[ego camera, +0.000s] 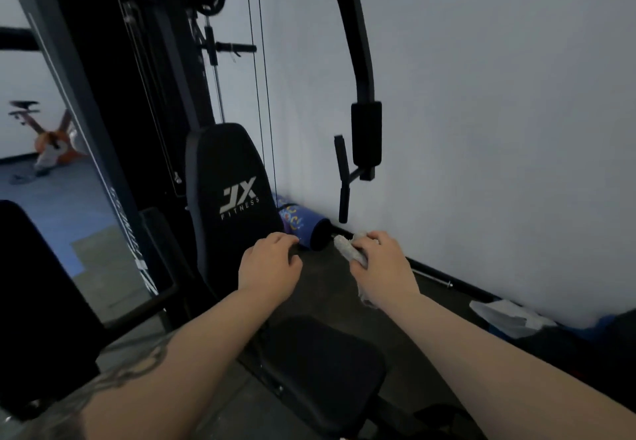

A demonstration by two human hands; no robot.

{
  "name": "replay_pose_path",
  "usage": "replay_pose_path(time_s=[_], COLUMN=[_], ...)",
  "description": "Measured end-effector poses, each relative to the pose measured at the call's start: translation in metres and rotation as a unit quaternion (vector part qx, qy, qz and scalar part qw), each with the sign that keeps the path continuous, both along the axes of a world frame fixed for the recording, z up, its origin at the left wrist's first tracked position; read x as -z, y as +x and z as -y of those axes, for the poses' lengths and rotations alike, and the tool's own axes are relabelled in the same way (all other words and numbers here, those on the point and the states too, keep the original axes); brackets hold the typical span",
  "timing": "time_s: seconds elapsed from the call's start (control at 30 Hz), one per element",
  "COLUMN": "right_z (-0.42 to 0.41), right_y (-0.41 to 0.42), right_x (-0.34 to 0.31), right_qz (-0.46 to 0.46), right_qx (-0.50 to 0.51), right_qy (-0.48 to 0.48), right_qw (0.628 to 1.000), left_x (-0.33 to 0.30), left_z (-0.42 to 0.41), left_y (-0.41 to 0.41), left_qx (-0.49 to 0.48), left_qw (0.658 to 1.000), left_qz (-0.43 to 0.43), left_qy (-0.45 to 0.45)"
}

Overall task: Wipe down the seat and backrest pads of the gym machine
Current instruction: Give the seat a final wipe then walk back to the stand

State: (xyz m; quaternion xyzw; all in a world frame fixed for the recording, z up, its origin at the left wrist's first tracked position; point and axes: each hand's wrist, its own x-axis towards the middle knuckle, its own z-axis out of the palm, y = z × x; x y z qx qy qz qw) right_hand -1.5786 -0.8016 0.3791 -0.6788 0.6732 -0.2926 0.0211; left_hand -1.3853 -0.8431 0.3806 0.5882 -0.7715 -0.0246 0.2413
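R hand point(380, 260) fingers curled, gripping balled cloth point(349, 250), prob. kept ready for wiping | L hand point(272, 267) palm down, fingers loosely bent, holding nothing, near backrest point(234, 192) lower edge; contact unclear | both arms reach fwd over seat point(323, 367) | seat below, backrest upright ahead-left

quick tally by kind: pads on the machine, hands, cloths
Pads: 2, backrest pad and seat pad
Hands: 2, left hand and right hand
Cloths: 1, cloth held by the right hand
Total: 5
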Motion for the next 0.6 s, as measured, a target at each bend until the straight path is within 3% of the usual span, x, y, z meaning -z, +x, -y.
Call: replay_pose_path(time_s=[0.27, 0.6], right_z=[-0.012, -0.018], right_y=[0.029, 0.066], right_x=[-0.028, -0.020], right_qz=[0.004, 0.006], right_qx=[0.000, 0.003], right_qy=[-0.047, -0.041], right_qw=[0.999, 0.999], left_x=[-0.038, -0.035], left_z=[-0.021, -0.029], left_y=[0.034, 0.077], left_qx=[-0.004, -0.021], left_qw=[0.999, 0.999], left_qz=[-0.008, -0.017], left_qy=[-0.042, -0.032])
